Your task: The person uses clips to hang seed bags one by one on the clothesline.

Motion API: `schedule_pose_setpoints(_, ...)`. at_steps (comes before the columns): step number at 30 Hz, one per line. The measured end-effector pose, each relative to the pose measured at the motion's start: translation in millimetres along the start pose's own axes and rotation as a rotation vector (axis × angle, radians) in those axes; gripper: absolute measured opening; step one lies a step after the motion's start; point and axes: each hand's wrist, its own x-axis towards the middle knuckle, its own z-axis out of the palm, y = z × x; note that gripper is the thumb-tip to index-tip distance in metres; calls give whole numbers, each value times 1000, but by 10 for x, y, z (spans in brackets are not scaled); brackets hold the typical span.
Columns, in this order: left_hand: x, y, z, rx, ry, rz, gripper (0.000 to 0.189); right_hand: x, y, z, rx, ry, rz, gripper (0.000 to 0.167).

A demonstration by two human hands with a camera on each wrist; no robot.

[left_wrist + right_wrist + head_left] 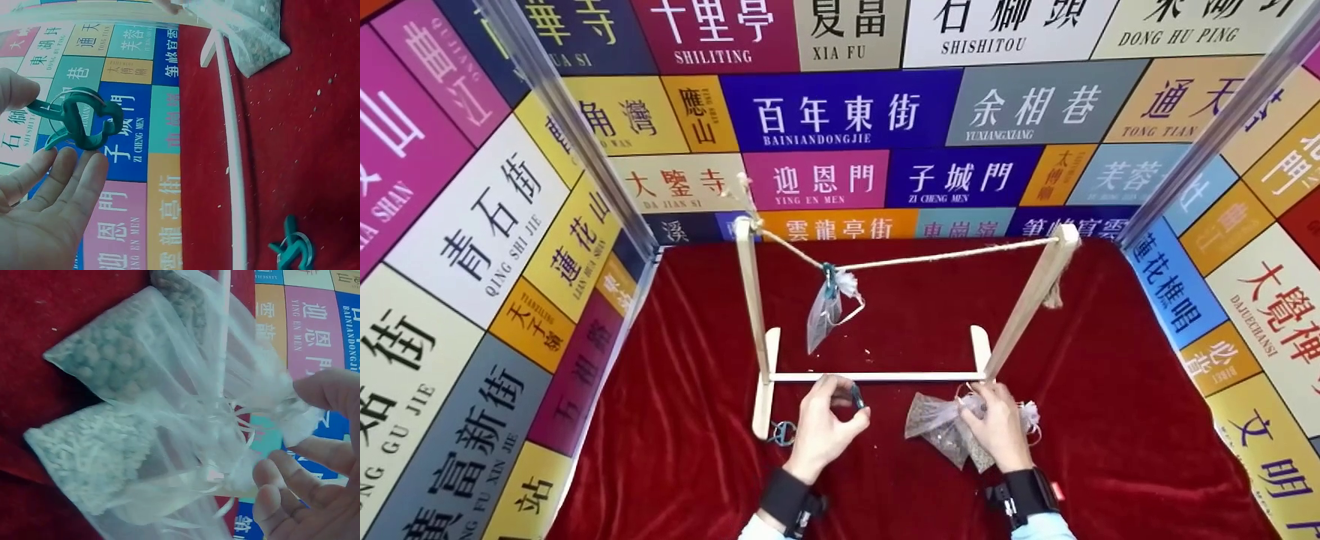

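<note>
My left hand (825,427) pinches a green plastic plant clip (84,121) with a wire spring ring, thumb on one lever and fingers on the other. Another such clip (783,433) lies on the red cloth by the stand's left foot. My right hand (997,424) pinches the ruffled top (304,421) of a white mesh drawstring pouch between thumb and index finger. Beside it are a pouch of greenish round pellets (107,363) and one of pale granules (98,458). One more pouch (825,319) hangs from the rope, held there by a green clip (829,279).
A wooden stand (877,377) with two uprights rises ahead of my hands. A sagging rope (945,256) joins its tops, with loose tails at both ends. Small crumbs are scattered on the red cloth (682,450). Panels printed with place names surround three sides.
</note>
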Motion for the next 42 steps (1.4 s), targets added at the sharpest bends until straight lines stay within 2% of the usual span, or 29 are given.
schedule_pose_setpoints(3, -27, -16, 34, -21, 12, -27, 30, -39, 20, 26, 20, -30, 6, 36)
schedule_pose_setpoints(9, -56, 18, 57, -37, 14, -66, 30, -80, 36, 64, 39, -40, -10, 22)
schedule_pose_setpoints(15, -35, 122, -2, -23, -5, -42, 30, -67, -30, 61, 56, -37, -42, 15)
schedule_pose_setpoints(19, -1, 263, -87, 16, -48, -20, 32, -15, -169, 20, 89, -46, -49, 13)
schedule_pose_setpoints(22, 41, 396, -161, 49, -80, 48, 34, 49, -290, -33, 129, -50, -53, 12)
schedule_pose_setpoints(28, 172, 720, -317, 118, -90, 265, 34, 214, -507, -195, 220, -27, -54, 12)
schedule_pose_setpoints(34, 403, 1050, -431, 190, -46, 438, 29, 467, -777, -398, 322, 1, -138, 14)
schedule_pose_setpoints(39, 633, 1282, -508, 209, 2, 525, 24, 715, -1023, -575, 393, 20, -185, 15)
schedule_pose_setpoints(42, 774, 1416, -572, 255, 48, 577, 21, 856, -1177, -675, 474, -6, -182, 11)
